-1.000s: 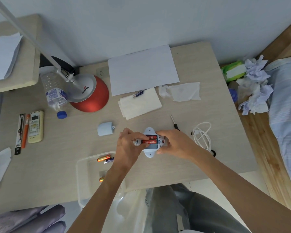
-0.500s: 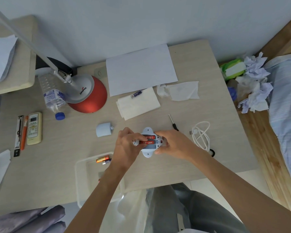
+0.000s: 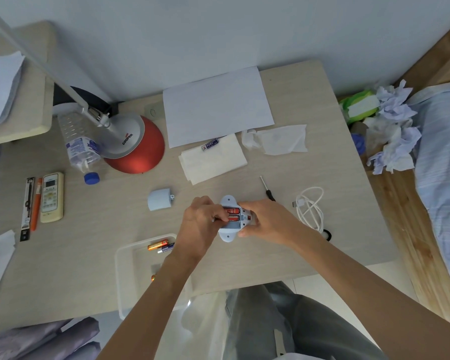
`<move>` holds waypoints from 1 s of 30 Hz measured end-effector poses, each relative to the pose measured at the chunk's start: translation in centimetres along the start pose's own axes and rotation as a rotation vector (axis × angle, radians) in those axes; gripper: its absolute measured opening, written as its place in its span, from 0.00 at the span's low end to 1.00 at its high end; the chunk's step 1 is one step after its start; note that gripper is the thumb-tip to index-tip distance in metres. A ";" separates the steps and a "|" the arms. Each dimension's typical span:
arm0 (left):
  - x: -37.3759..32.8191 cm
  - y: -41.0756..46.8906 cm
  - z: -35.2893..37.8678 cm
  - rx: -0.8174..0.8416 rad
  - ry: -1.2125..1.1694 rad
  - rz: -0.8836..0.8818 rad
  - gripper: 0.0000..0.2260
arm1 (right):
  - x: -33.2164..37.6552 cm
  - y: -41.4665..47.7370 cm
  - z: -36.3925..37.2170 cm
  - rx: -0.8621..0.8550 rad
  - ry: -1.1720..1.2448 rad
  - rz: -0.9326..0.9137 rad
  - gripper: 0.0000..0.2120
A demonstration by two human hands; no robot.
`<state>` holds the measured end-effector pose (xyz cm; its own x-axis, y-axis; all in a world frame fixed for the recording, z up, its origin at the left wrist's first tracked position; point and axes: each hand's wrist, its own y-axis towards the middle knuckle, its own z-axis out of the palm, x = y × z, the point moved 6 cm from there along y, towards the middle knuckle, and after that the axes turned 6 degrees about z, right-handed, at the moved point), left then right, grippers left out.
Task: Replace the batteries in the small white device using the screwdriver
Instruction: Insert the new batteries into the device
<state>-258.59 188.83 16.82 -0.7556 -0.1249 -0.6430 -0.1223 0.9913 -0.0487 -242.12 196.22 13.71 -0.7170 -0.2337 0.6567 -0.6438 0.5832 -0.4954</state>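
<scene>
The small white device point(image 3: 228, 201) lies on the desk with its battery bay uncovered and two red batteries point(image 3: 231, 213) inside; a third slot below them looks bare. My left hand point(image 3: 202, 224) presses its fingertips on the batteries' left ends. My right hand point(image 3: 266, 222) grips the device's right side. The detached white cover point(image 3: 159, 203) rests to the left. A black-handled screwdriver point(image 3: 267, 189) lies on the desk just behind my right hand. Loose batteries point(image 3: 161, 246) sit in a clear tray point(image 3: 125, 268) at the front edge.
A red lamp base point(image 3: 138, 149), water bottle point(image 3: 78, 141), remote point(image 3: 52, 197) and pens point(image 3: 31, 206) stand at left. White paper point(image 3: 216, 105), tissues point(image 3: 213, 159) with a battery point(image 3: 210, 145), and a coiled white cable point(image 3: 311, 206) lie behind and right.
My left fingertips have slid further over the red batteries, covering their left ends. The right hand and device stay in place; the view has shifted slightly.
</scene>
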 end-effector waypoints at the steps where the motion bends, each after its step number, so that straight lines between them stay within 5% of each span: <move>1: 0.0 -0.1 0.0 0.007 0.008 0.020 0.10 | 0.0 0.0 0.0 0.001 -0.001 -0.003 0.18; 30: 1.6 -0.6 -0.8 -0.127 -0.261 -0.156 0.13 | -0.1 0.1 -0.4 0.021 0.006 0.012 0.21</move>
<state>-260.24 188.05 16.39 -0.5334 -0.2434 -0.8101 -0.3151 0.9459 -0.0768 -242.05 196.58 13.84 -0.7229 -0.2220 0.6543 -0.6410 0.5691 -0.5150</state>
